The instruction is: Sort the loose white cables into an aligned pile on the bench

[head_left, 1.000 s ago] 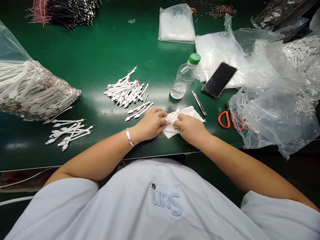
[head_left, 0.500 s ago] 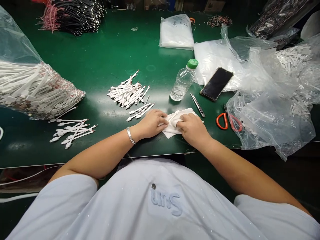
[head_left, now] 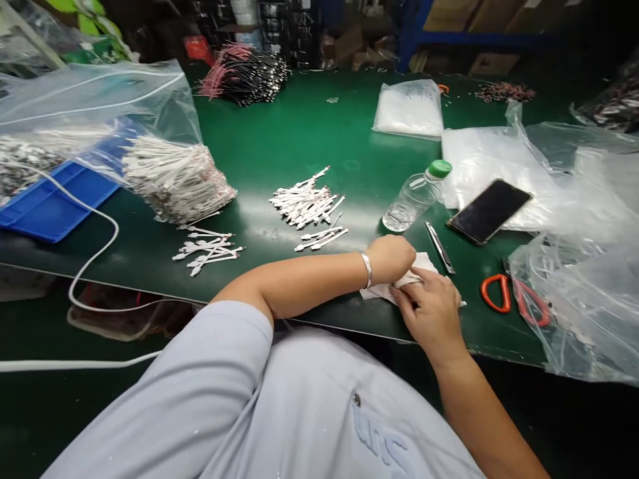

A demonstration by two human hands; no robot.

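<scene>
My left hand (head_left: 392, 259), with a silver bangle at the wrist, lies on a crumpled white wipe (head_left: 379, 293) at the bench's front edge. My right hand (head_left: 428, 313) pinches the wipe from below and to the right. A small white tip (head_left: 463, 303) pokes out beyond my right hand, too small to identify. Whatever lies inside the folds is hidden. Nearest my left hand are a small group of short white cables (head_left: 319, 238) and a larger pile (head_left: 304, 206). A slim metal tool (head_left: 439, 247) lies just beyond the wipe.
On the green bench are a water bottle (head_left: 412, 199), a black phone (head_left: 489, 211), orange-handled scissors (head_left: 514, 299), a bulging bag of white cables (head_left: 174, 176), more loose cables (head_left: 207, 249), a blue tray (head_left: 50, 206) and a black-and-pink wire bundle (head_left: 244, 74).
The view has swung right and tilted up, showing shelves and boxes behind the bench. My left hand has moved across toward my right hand, and the wipe is now bunched between them.
</scene>
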